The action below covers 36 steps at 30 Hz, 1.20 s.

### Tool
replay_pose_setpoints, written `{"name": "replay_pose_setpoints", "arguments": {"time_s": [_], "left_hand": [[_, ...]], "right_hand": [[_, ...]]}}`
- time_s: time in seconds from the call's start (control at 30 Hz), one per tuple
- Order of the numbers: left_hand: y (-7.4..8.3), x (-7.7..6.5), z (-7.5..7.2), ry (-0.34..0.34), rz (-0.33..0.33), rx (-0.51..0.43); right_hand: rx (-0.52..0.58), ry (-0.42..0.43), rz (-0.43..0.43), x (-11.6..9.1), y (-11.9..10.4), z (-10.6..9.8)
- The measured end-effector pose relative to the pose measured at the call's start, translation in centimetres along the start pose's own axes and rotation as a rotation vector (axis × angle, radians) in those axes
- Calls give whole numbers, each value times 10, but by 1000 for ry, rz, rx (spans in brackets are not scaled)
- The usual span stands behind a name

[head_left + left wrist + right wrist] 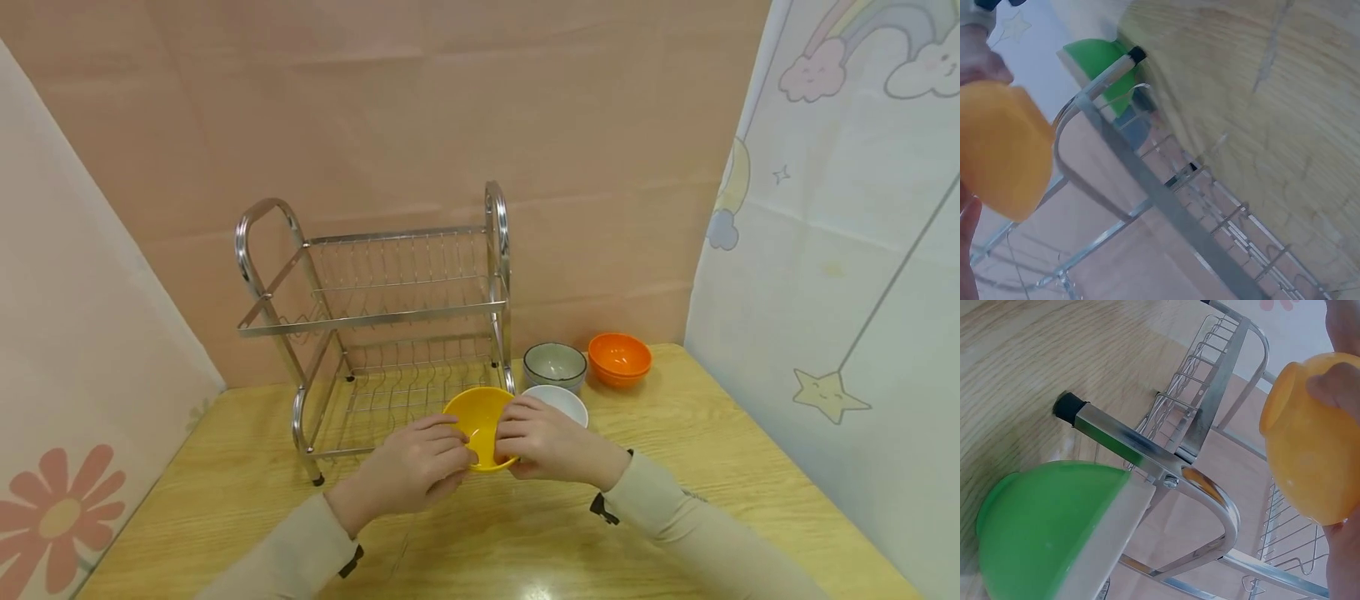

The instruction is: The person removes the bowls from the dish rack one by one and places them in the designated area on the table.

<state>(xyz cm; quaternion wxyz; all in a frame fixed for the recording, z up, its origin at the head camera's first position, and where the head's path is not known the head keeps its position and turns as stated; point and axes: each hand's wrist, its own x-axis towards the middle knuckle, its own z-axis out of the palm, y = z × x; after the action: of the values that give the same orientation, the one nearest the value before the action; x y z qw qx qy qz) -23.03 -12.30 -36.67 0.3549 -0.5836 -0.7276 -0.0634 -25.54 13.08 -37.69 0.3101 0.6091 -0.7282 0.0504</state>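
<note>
Both hands hold a yellow bowl (477, 412) up in front of the dish rack (375, 317), its inside facing the head camera. The left hand (412, 465) grips the left rim, fingertips over the edge. At the opposite rim, the right hand (551, 437) has its fingers bent into the bowl. The right wrist view shows the bowl's rounded outside and foot (1279, 400). Just behind the right hand stands a bowl with a white inside (562, 402), partly hidden; in the right wrist view its outside is green (1047, 531).
The two-tier metal rack stands at the back left on a wooden table (517, 533). Right of it are a grey-green bowl (555, 364) with a dark rim and stacked orange bowls (619, 358). Patterned cloth walls (817, 292) enclose the sides and back.
</note>
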Motion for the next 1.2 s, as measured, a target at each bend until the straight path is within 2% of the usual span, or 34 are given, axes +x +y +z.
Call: {"name": "replay_pose_setpoints", "arguments": {"time_s": [0.07,0.1,0.17,0.23,0.27,0.33,0.4,0.43,0.53,0.63,0.73,0.8,0.93,1.0,1.07,1.2], "left_hand": [[-5,0,-5,31,-51,-32],[-9,1,-8,46,-97,-43],[-17,0,-15,67,-219,-56],[-25,-1,-22,43,-378,-93],[-28,-3,-25,6,-456,-126],[-35,-7,-29,-111,-600,-239],[-39,-13,-31,-264,-710,-404],[-41,-17,-31,-341,-744,-496],[-43,-25,-27,-546,-757,-717],[-41,-29,-25,-679,-729,-840],[-36,-28,-25,-763,-719,-867],[-32,-26,-26,-835,-758,-862],[-26,-24,-26,-1033,-861,-866],[-24,-24,-27,-1099,-882,-887],[-23,-24,-27,-1122,-886,-911],[-22,-24,-27,-1142,-878,-895]], "right_hand": [[1,6,-2,0,-1,0],[-1,9,-1,1,-1,0],[-3,15,0,1,-1,0],[-1,19,0,2,-1,0],[1,18,-1,2,0,0],[6,18,-6,3,0,-1],[6,18,-9,3,-1,-1],[8,15,-6,3,-1,-1],[10,14,-8,3,-2,1],[10,14,-12,4,-2,2],[1,13,-22,5,-2,2],[-1,5,-24,5,-2,2],[-1,-16,-12,2,-2,0],[-1,-22,-4,1,-2,-1],[-1,-25,0,0,-3,-2],[-8,-14,-3,-1,-4,-4]]}}
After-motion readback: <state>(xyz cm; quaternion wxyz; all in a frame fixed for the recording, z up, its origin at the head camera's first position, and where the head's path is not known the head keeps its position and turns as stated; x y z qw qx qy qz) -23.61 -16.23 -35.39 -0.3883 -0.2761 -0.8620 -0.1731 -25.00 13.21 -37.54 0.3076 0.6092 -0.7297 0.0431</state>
